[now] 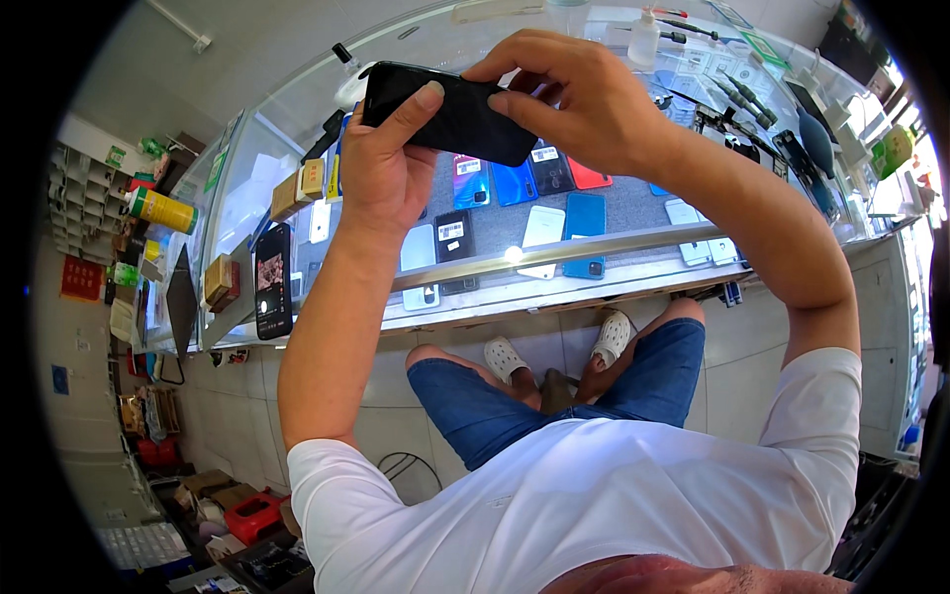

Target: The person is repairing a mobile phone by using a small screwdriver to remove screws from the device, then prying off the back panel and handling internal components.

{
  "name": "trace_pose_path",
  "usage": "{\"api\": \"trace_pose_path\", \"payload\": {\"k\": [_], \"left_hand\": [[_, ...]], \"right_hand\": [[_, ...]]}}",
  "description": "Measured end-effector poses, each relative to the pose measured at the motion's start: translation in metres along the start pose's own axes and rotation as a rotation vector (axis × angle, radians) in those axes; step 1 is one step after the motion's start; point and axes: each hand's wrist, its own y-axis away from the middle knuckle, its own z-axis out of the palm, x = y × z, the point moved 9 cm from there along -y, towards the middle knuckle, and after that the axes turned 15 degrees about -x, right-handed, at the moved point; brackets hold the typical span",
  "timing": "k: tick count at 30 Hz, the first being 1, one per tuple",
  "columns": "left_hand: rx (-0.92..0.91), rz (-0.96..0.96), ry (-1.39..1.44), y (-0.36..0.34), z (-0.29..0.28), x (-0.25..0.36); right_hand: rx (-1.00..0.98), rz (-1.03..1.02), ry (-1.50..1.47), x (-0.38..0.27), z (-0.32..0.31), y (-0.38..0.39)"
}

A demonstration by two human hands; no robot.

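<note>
A black smartphone (450, 114) with a dark screen is held up over a glass display counter (614, 238). My left hand (391, 163) grips its left end, the thumb lying across the screen and the other fingers hidden beneath. At the right end, my right hand (584, 94) is closed on the phone's far edge, index finger on the rim and thumb on the screen's side. Under the glass lie several phones, among them a blue one (515, 184), a white one (542, 241) and a teal one (585, 233).
Another phone (273, 282) with a lit screen stands at the counter's left, near small boxes (223, 281). A clear bottle (643, 40) stands at the far side. Screwdrivers (742, 99) and black parts lie on the right. A yellow-green can (161, 210) is at far left.
</note>
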Motion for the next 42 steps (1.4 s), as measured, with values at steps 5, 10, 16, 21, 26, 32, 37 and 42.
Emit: {"api": "trace_pose_path", "payload": {"k": [5,10,16,21,26,32,37,42], "left_hand": [[-0.035,0.048,-0.045,-0.001,-0.001,0.008],[-0.115,0.055,0.049,-0.002,0.002,0.012],[-0.308,0.048,0.091,0.001,0.019,0.017],[-0.397,0.035,0.091,-0.001,0.021,0.016],[-0.413,0.052,0.093,0.000,0.028,0.018],[-0.353,0.005,0.075,0.002,0.024,0.014],[-0.252,0.016,0.065,0.001,0.018,0.010],[-0.196,0.030,0.091,0.002,0.013,0.010]], "right_hand": [[-0.078,0.097,-0.067,0.004,-0.007,-0.002],[-0.034,-0.253,0.296,-0.035,-0.020,0.002],[0.042,-0.389,0.307,-0.051,-0.024,0.009],[0.054,-0.467,0.354,-0.057,-0.024,0.013],[0.072,-0.505,0.393,-0.059,-0.023,0.014],[0.046,-0.510,0.465,-0.062,-0.016,0.015],[0.096,-0.488,0.407,-0.056,-0.015,0.013],[0.106,-0.504,0.415,-0.057,-0.017,0.013]]}}
